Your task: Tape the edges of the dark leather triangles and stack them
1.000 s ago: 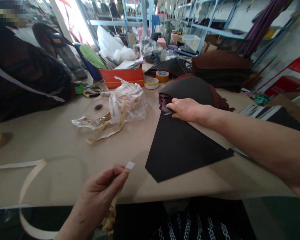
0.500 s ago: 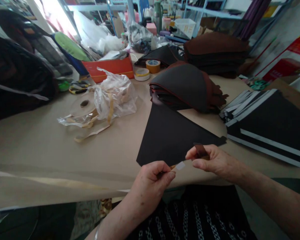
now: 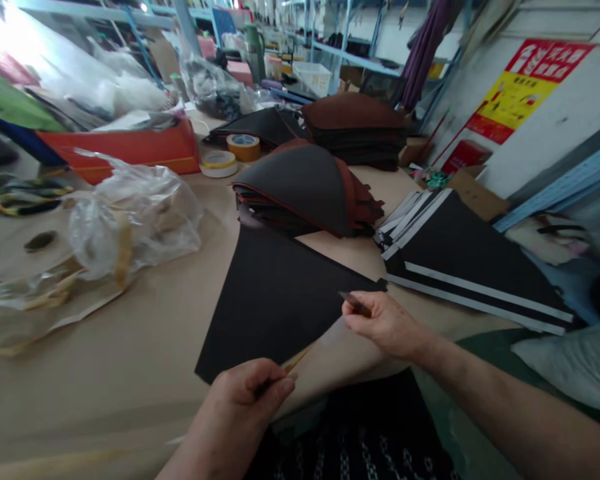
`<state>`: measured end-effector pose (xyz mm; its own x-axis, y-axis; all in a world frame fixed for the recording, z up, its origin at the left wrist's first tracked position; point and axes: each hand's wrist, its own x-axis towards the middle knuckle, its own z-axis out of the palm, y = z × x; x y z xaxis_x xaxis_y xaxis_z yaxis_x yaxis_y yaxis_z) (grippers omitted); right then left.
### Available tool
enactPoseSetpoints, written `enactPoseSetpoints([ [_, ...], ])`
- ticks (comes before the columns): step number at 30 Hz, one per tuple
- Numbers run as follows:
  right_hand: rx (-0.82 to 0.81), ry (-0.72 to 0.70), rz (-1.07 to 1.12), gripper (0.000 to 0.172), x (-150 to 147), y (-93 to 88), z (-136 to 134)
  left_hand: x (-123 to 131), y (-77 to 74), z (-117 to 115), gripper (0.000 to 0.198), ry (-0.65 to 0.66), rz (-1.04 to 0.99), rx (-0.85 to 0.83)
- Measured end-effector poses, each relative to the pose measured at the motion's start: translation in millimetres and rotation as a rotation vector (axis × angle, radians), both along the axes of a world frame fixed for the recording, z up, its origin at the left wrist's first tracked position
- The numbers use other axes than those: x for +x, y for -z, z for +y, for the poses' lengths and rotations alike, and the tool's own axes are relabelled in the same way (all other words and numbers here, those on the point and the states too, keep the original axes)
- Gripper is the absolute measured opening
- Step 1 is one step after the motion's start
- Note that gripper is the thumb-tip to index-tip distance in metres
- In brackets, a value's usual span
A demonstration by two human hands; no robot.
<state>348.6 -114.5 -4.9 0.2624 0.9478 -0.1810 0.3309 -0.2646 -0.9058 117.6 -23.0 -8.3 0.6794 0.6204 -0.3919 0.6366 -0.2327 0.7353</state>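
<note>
A thin tan strip (image 3: 299,359) sticks out from the pinched fingers of my left hand (image 3: 253,400), beside the near edge of a black fan-shaped piece (image 3: 275,293). To the right, my right hand (image 3: 385,323) is closed on a small dark brown piece (image 3: 356,305), held over that black piece's right part. A pale, blurred strip (image 3: 330,331) stretches between the two hands; its ends are hard to make out. Behind the black piece lies a stack of grey and red-brown pieces (image 3: 300,187).
Black pieces with pale strips (image 3: 470,260) lie at the right. At the left are a crumpled plastic bag (image 3: 135,213) and an orange box (image 3: 135,150). Two tape rolls (image 3: 243,147) and a brown stack (image 3: 355,127) stand farther back.
The view has swung to the right, so table items appear farther left. My hands have moved apart, and the pale strip between them looks longer.
</note>
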Motion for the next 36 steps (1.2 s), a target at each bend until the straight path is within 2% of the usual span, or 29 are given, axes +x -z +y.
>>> enactPoseSetpoints([
  [4,-0.038,0.228,-0.304,0.013,63.2,7.0,-11.9,-1.6,-5.7,10.4,0.041,0.015,0.156,-0.012],
  [8,-0.152,0.262,-0.459,0.019,91.3,17.1,-20.2,-2.8,-9.8,21.2,0.049,0.044,0.291,-0.031],
  [17,-0.212,0.250,-0.507,0.024,91.3,25.8,-16.2,-2.3,-5.1,31.4,0.051,0.078,0.322,-0.010],
  [26,-0.236,0.216,-0.596,0.021,86.9,18.2,-14.5,0.1,-7.7,31.8,0.046,0.075,0.308,0.010],
  [31,-0.228,0.194,-0.655,0.013,86.2,16.2,-13.1,-0.6,-7.8,30.4,0.044,0.053,0.280,0.045],
  [36,-0.255,0.167,-0.800,0.010,85.0,10.2,-16.8,-0.8,-4.2,31.1,0.045,0.055,0.291,0.024],
])
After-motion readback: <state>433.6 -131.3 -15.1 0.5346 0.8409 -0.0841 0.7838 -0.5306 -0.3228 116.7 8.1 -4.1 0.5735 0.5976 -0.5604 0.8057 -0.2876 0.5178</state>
